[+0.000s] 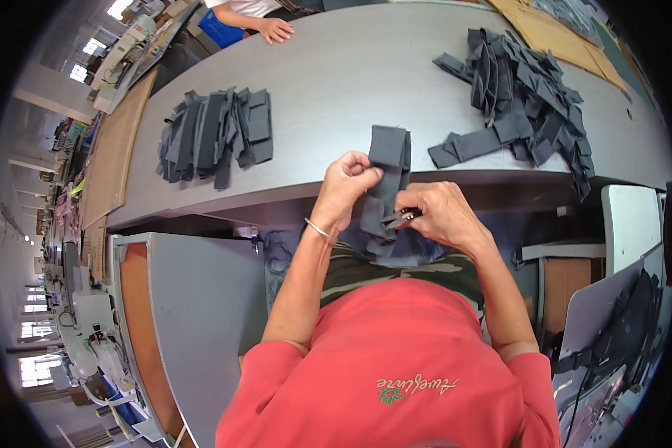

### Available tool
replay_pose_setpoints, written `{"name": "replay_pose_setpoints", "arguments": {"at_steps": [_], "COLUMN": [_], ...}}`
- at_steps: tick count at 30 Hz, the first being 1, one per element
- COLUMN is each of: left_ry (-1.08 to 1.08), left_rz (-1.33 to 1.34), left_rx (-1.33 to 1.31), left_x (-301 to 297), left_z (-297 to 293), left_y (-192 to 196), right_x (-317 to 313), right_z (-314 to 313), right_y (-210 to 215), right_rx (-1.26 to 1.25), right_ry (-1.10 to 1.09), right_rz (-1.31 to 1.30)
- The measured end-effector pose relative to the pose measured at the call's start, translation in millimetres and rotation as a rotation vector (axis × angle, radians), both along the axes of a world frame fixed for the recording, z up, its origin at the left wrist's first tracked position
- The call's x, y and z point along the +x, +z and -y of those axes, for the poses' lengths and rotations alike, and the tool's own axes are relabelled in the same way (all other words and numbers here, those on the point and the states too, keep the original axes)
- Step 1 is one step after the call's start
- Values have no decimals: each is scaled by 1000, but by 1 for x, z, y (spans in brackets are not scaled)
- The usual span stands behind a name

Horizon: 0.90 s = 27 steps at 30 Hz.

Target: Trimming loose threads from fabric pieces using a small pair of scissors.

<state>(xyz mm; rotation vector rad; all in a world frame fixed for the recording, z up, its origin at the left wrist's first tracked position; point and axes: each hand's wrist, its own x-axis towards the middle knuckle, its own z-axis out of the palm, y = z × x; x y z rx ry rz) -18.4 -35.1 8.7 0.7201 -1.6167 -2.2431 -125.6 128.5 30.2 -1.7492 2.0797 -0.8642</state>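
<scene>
A folded dark grey fabric strip hangs in front of me at the table's near edge. My left hand is closed, pinching the strip's left side between thumb and fingers. A bangle circles that wrist. My right hand is closed around small dark thread snips. Their blades point left and reach the lower part of the strip; whether they touch the cloth I cannot tell. The strip's lower end hangs over my lap.
On the grey table lie a stacked pile of grey strips at left and a looser heap at right. Another person's hand rests on the far edge. A grey cabinet stands left, a white panel right.
</scene>
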Motion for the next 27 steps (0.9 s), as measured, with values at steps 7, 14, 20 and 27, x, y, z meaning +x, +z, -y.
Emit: {"name": "replay_pose_setpoints", "arguments": {"at_steps": [7,14,20,27], "left_ry": [-107,-142,-85,-128], "left_rz": [33,39,61,101], "left_rx": [-187,0,94,117], "left_x": [4,10,6,-9], "left_z": [-13,2,2,13], "left_y": [7,-5,-15,-22], "right_x": [6,5,4,2], "right_z": [1,1,2,7], "right_y": [-14,-18,-35,-53], "right_rx": [-11,-102,-155,-92], "right_ry": [4,8,-31,-102], "right_rz": [-7,50,300,606]}}
